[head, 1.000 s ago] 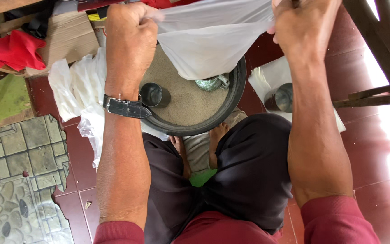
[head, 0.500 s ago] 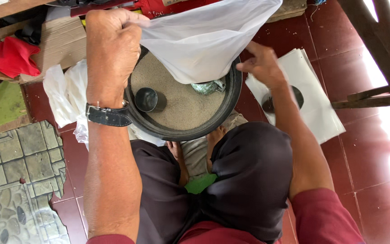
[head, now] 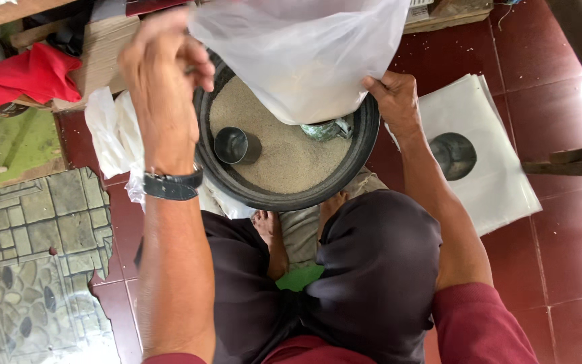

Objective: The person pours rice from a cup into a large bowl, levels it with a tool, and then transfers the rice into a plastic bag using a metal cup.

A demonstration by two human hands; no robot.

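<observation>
On the red tiled floor [head: 560, 269], both hands gripped a grain-filled plastic bag [head: 304, 54] over the grain basin [head: 365, 155]: left hand [head: 163, 81] pinching its mouth, right hand [head: 395, 101] steadying its side.

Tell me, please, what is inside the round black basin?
The black basin holds pale grain, with a small metal cup standing in it and a crumpled bag beside. The plastic bag held above covers the far part.

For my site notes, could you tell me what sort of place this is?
Probably a home floor workspace for bagging grain: red tiled floor, a black basin of grain, a stack of plastic bags.
</observation>
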